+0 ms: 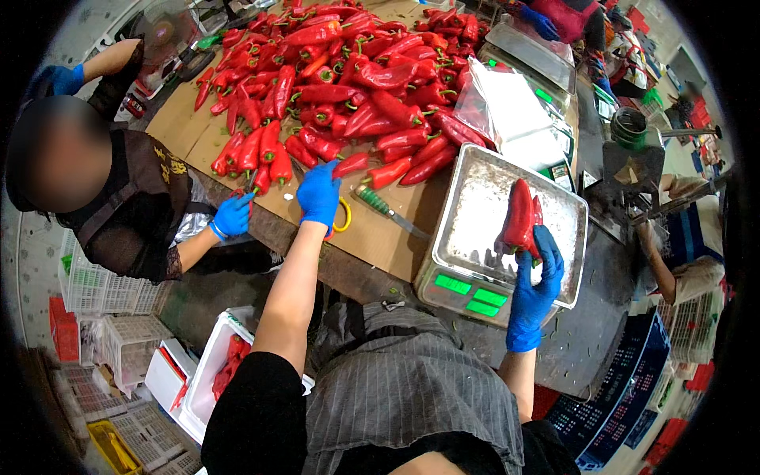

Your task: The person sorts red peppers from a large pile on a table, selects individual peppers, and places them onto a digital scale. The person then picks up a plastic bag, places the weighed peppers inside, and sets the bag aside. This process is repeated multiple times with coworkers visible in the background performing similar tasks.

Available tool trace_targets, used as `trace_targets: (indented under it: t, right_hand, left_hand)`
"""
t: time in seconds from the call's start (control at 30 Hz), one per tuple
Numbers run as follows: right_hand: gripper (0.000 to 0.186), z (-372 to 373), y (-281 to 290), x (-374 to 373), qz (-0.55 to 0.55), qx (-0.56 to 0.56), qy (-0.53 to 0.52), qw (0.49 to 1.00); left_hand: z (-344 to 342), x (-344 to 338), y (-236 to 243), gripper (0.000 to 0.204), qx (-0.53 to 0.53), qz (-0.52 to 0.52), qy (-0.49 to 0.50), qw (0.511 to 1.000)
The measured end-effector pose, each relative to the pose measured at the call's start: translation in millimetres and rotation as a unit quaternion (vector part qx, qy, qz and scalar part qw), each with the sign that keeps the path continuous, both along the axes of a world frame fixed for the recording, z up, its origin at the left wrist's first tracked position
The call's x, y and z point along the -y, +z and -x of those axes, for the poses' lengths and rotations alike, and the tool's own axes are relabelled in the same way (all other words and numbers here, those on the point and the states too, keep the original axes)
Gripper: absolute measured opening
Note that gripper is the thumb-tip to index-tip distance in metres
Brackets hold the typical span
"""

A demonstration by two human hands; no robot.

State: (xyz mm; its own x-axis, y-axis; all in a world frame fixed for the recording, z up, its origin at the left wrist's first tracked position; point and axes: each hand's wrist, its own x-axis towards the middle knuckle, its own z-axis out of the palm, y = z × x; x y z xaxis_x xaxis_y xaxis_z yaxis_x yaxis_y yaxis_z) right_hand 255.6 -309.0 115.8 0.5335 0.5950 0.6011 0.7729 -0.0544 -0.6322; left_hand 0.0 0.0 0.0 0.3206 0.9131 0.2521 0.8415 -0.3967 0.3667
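Person's R hand (536,281), blue glove on, has fingers closed round the stem ends of two red peppers (518,215), tips pointing away, over the R half of a metal tray (465,229) on a scale (434,293) w/ lit green displays; can't tell if they rest on the tray. L hand (320,198), also blue-gloved, reaches to the near edge of the pepper pile (348,75), fingers narrow & touching the end of a single red pepper (351,165); can't tell if it's gripped. Pile lies on cardboard (178,127) atop the worktop (582,348). Btwn L hand & scale: knife (375,201) w/ green handle, blade twd the scale, plus a yellow loop handle (343,216) just beside the L wrist. White sheets (507,103) sit behind the tray, w/ a 2nd scale (534,55) farther back. Co-worker (131,190) at L has a blue-gloved hand (232,215) by the peppers at the worktop's edge. Below, at lower L: white box (196,400) w/ more red peppers in; at lower R, blue crate (613,396).
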Motion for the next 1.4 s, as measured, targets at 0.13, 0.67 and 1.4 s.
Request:
trace_targets:
  t: [0.13, 0.67, 1.4]
  right_hand:
    - [0.046, 48, 22, -15, 0.031, -0.046, 0.118, 0.992]
    - [0.063, 114, -5, -106, 0.000, -0.545, 0.376, 0.749]
    - [0.039, 116, -15, -68, -0.027, -0.736, 0.345, 0.582]
  left_hand:
    - [17, 20, 11, 0.035, 0.147, 0.036, 0.080, 0.985]
    - [42, 129, 101, 0.030, 0.443, 0.365, -0.100, 0.813]
    - [-6, 171, 121, 0.084, 0.469, 0.167, -0.239, 0.834]
